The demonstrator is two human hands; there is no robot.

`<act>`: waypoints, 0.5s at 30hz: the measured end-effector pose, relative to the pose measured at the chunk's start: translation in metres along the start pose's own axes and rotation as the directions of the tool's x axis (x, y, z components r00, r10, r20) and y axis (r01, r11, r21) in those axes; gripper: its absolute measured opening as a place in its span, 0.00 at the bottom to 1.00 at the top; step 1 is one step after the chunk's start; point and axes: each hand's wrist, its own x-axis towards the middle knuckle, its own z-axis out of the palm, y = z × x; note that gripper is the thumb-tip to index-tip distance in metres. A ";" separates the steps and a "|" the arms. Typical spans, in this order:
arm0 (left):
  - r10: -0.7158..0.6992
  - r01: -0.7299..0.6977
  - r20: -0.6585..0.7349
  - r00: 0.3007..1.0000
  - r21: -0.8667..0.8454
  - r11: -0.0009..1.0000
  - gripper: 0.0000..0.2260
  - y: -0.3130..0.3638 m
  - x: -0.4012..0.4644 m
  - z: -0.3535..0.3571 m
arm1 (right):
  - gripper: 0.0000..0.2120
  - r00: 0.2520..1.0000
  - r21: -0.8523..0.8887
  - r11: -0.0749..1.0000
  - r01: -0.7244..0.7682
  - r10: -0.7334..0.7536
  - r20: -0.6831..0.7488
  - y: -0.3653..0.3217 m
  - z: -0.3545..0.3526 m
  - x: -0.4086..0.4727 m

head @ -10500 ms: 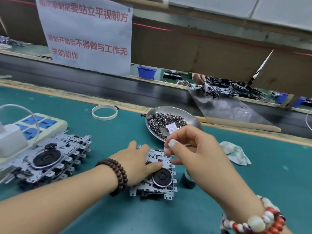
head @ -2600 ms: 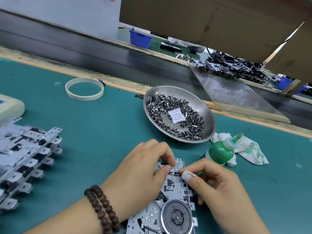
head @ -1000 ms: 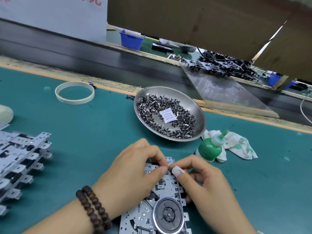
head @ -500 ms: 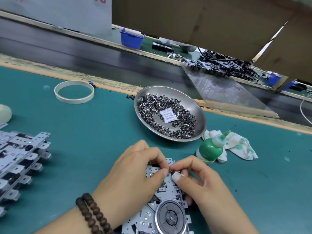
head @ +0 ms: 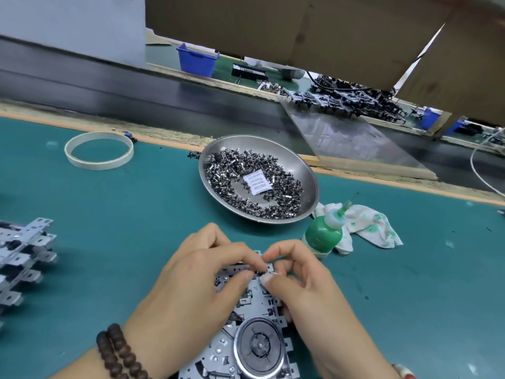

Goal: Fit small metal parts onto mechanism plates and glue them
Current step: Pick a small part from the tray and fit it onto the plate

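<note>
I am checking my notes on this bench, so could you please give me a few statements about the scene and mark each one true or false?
1. The round steel dish holds a heap of small dark metal parts and a white printed packet. True.
2. The green glue bottle with the pale nozzle lies tipped inside the dish. False: it stands on the teal mat, outside the dish, against the stained white cloth.
3. Both hands, left and right, meet at the far edge of the silver mechanism plate. True.
4. The right hand holds the glue bottle. False: its fingertips pinch at the plate edge.
5. The cream ring lies on top of the plate. False: it lies apart, far left on the mat.
</note>
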 end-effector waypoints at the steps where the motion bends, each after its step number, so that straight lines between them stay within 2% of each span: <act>1: 0.020 -0.020 -0.003 1.000 0.010 1.000 0.12 -0.001 0.000 0.000 | 0.12 1.000 -0.008 1.000 0.008 -0.008 -0.009 0.000 0.001 0.000; 3: 0.067 -0.067 -0.002 0.998 0.064 0.996 0.12 -0.002 -0.001 0.001 | 0.12 0.999 -0.022 0.999 0.027 -0.028 -0.031 0.001 0.003 -0.002; 7: 0.152 -0.158 0.045 0.987 0.205 0.966 0.05 -0.001 -0.003 -0.002 | 0.11 0.997 -0.021 1.000 0.009 -0.011 -0.073 0.000 0.006 -0.003; 10: 0.177 -0.197 0.099 0.979 0.255 0.947 0.08 0.002 -0.005 -0.004 | 0.09 0.999 -0.004 1.000 -0.005 0.005 -0.039 -0.002 0.003 -0.006; 13: 0.144 -0.156 0.079 0.987 0.194 0.969 0.06 0.001 -0.005 -0.004 | 0.10 0.998 -0.049 0.997 0.052 -0.054 -0.033 0.000 -0.009 -0.015; 15: 0.077 -0.080 0.037 0.996 0.090 0.993 0.07 -0.001 -0.004 -0.003 | 0.12 0.968 -0.084 0.986 0.144 -0.158 -0.195 0.004 -0.023 -0.022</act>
